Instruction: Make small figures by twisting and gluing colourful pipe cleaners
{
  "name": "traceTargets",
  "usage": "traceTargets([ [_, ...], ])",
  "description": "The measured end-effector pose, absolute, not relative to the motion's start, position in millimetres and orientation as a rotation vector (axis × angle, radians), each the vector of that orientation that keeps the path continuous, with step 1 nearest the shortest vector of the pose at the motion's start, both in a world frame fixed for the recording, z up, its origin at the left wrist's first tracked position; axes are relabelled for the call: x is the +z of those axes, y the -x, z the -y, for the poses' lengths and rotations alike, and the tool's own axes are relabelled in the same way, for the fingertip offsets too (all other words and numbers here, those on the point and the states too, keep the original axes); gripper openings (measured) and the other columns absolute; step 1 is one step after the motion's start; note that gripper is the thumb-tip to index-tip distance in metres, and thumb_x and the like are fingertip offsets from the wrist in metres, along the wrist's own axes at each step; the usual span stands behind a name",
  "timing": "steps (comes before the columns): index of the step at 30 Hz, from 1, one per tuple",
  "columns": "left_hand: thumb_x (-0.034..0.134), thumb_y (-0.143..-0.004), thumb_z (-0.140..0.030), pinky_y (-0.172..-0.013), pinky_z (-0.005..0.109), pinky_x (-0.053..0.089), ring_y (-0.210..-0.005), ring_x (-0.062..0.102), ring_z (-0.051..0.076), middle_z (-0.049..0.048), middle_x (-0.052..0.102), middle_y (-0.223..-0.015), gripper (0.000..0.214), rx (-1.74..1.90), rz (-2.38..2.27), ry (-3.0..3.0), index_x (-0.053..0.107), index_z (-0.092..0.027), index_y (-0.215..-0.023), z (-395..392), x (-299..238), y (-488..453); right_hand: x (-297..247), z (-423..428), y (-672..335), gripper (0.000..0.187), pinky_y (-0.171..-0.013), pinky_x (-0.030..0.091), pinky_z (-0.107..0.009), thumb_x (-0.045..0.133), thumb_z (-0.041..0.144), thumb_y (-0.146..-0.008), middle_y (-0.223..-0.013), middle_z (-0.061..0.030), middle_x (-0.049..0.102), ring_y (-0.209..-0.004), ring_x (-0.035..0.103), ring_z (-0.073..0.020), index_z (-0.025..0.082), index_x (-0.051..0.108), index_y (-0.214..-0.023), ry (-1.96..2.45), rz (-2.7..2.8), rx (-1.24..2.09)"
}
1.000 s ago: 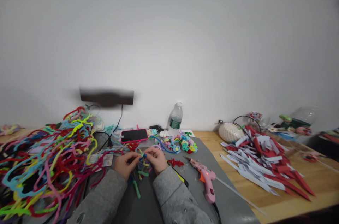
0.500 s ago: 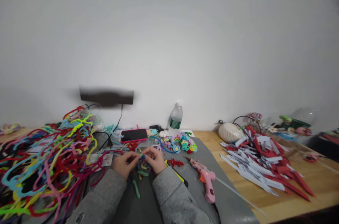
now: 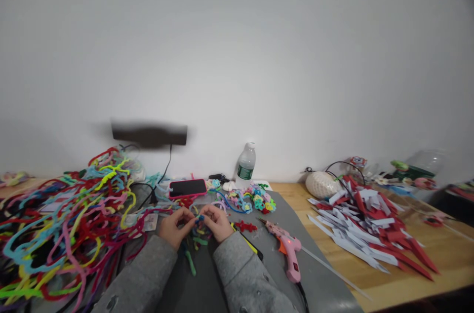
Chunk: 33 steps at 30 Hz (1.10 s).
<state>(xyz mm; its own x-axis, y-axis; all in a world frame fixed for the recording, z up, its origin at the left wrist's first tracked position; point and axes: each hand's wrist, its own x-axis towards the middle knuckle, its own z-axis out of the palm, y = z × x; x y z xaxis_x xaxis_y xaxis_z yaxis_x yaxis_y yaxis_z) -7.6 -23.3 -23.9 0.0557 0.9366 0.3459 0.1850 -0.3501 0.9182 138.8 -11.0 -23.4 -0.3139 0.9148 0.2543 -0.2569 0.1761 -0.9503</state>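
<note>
Between my fingertips is a small blue and green pipe-cleaner piece (image 3: 200,219). My left hand (image 3: 177,226) pinches it from the left, and my right hand (image 3: 215,223) pinches it from the right; fingers cover part of it. Just below the hands, short green pipe-cleaner pieces (image 3: 190,259) lie on the grey mat (image 3: 202,288). To the right of my right hand are a red pipe-cleaner piece (image 3: 246,226) and a yellow and black tool (image 3: 252,245), partly hidden by the sleeve. A pink glue gun (image 3: 291,249) with a glue stick in its back lies further right.
A large tangle of coloured pipe cleaners (image 3: 70,234) covers the left side. Behind the hands lie a phone (image 3: 187,188) and small pipe-cleaner flowers (image 3: 263,199), with a water bottle (image 3: 246,165) by the wall. Red and white strips (image 3: 370,224) are heaped at right.
Both hands stay in nearly the same place, with the fingers shifting slightly around the small blue and green piece. The things on the table have not moved.
</note>
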Motion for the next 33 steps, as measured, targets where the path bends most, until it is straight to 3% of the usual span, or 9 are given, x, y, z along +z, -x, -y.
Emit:
traceTargets([
  [9, 0.06, -0.066, -0.033, -0.048, 0.021, 0.045, -0.048, 0.054, 0.012, -0.0021, 0.057, -0.052, 0.017, 1.349, -1.106, -1.638, 0.056, -0.016, -0.061, 24.6, -22.4, 4.4, -21.4, 13.9, -139.2, 0.028, -0.047, 0.041, -0.022, 0.064, 0.044, -0.068, -0.055, 0.0029, 0.053, -0.045, 0.048, -0.0095, 0.016, 0.055, -0.068, 0.71, 1.391, 1.349],
  [16, 0.059, -0.064, -0.029, -0.051, 0.021, 0.046, -0.057, 0.055, 0.013, -0.0007, 0.057, -0.062, 0.015, 1.441, -1.14, -1.567, 0.059, -0.016, -0.072, 19.0, -31.4, 6.4, -25.0, 10.6, -140.0, 0.03, -0.047, 0.04, -0.023, 0.068, 0.043, -0.063, -0.056, 0.003, 0.053, -0.044, 0.048, -0.0092, 0.017, 0.056, -0.07, 0.732, 1.353, 1.33],
  [33, 0.063, -0.062, -0.033, -0.046, 0.019, 0.041, -0.05, 0.049, 0.011, -0.0024, 0.053, -0.056, 0.018, 1.423, -1.096, -1.544, 0.061, -0.016, -0.069, 23.8, -24.4, 2.5, -23.9, 11.0, -142.1, 0.029, -0.047, 0.039, -0.024, 0.072, 0.039, -0.057, -0.052, 0.0043, 0.05, -0.045, 0.047, -0.0103, 0.018, 0.055, -0.064, 0.77, 1.344, 1.296],
])
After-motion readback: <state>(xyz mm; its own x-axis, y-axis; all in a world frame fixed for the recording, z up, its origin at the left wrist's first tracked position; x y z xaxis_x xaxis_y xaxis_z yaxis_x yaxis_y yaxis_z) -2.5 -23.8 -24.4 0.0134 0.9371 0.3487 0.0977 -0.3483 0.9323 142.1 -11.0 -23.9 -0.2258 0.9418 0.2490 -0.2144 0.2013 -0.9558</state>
